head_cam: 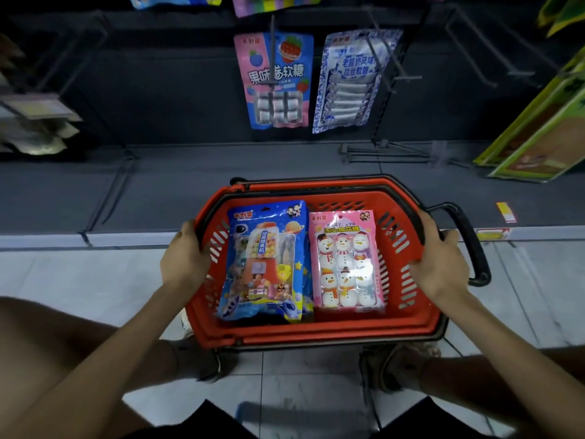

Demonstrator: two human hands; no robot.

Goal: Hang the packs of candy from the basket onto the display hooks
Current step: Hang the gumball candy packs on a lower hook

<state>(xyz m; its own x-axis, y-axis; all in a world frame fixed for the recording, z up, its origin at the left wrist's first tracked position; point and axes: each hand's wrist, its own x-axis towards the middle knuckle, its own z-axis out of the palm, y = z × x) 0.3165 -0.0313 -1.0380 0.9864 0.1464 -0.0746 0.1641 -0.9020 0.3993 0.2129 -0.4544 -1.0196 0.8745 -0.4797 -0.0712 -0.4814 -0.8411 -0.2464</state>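
The red basket [316, 332] sits between my left hand [186, 255] and right hand [440, 261], each gripping a side rim. Two packs lie flat in it side by side: a blue gumball-machine pack [266, 264] nearer my left hand and a pink snowman pack [346, 261] nearer my right. Beyond both hands, a pink-and-blue fruit candy pack [275, 80] and a blue-and-white pack [348, 83] hang upright on the display hooks [272, 26].

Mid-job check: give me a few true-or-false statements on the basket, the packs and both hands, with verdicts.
1. The left hand and the right hand grip opposite sides of the red plastic basket. True.
2. The blue gumball-machine candy pack lies right of the pink snowman marshmallow pack. False: it lies to its left, in the basket.
3. A pink-and-blue fruit candy pack and a blue-and-white patterned pack hang side by side on display hooks. True.
4. The right hand holds the snowman pack. False: it grips the basket's side.
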